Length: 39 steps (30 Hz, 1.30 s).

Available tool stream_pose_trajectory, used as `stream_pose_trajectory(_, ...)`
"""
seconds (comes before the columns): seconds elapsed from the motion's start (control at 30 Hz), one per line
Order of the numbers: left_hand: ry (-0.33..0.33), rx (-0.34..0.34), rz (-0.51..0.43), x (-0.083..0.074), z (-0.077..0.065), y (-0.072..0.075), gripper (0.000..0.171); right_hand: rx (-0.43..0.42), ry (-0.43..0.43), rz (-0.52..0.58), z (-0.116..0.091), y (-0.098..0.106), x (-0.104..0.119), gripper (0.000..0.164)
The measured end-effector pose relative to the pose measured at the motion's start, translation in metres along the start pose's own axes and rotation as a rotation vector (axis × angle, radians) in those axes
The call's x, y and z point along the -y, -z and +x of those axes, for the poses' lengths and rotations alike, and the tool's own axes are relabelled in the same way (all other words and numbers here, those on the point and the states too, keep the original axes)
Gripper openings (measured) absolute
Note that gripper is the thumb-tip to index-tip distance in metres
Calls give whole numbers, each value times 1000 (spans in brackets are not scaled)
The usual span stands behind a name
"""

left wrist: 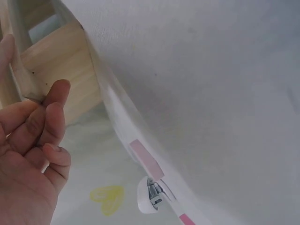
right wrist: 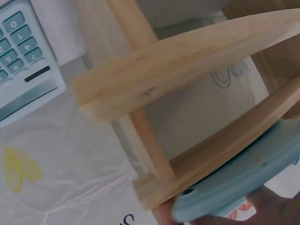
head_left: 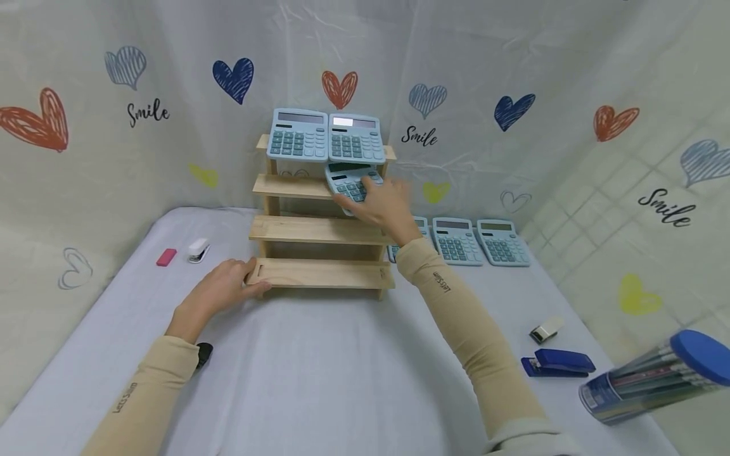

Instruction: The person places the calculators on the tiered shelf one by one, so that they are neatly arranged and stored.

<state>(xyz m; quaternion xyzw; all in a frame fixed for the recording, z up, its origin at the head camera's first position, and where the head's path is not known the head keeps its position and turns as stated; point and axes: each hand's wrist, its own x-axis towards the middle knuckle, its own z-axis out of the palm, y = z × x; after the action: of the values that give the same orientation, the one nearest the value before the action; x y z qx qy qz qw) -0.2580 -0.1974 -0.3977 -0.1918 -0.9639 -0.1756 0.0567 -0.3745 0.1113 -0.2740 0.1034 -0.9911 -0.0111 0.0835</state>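
A tiered wooden rack [head_left: 319,229] stands on the table, with two light-blue calculators [head_left: 298,134] side by side on its top tier. My right hand [head_left: 383,206] grips another light-blue calculator [head_left: 344,180] by its right side, at the right part of the second tier from the top. In the right wrist view that calculator [right wrist: 243,171] shows edge-on against the tier's wood, fingers around its lower side. At the left end of the bottom tier, my left hand [head_left: 224,285] holds the board, thumb in front; the left wrist view shows its fingers [left wrist: 54,122] curled at the board's end.
Several more calculators [head_left: 456,242] lie right of the rack. A pink eraser [head_left: 166,257] and a small white stapler [head_left: 198,250] lie at the left. At the right are another small white stapler [head_left: 546,330], a blue stapler [head_left: 559,363] and a blue-lidded pencil tub [head_left: 650,380].
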Motion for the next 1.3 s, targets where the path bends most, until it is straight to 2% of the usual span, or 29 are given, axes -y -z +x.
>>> stream_pose_trajectory(0.3,3,0,4,0,0,-1,39,-12,115,102,6,-6,23,93)
stream_pose_trajectory(0.53,4,10,-1,0,2,-1,39,-1,191,86,9,-8,48,86)
stream_pose_trajectory(0.9,19,-4,3,-1,1,-3,38,-84,227,31,20,-12,84,81)
stream_pose_trajectory(1.1,31,2,14,-1,0,-3,40,-88,196,52,20,-13,86,82)
stream_pose_trajectory(1.3,31,6,15,0,0,-3,41,-109,174,43,13,-20,68,90)
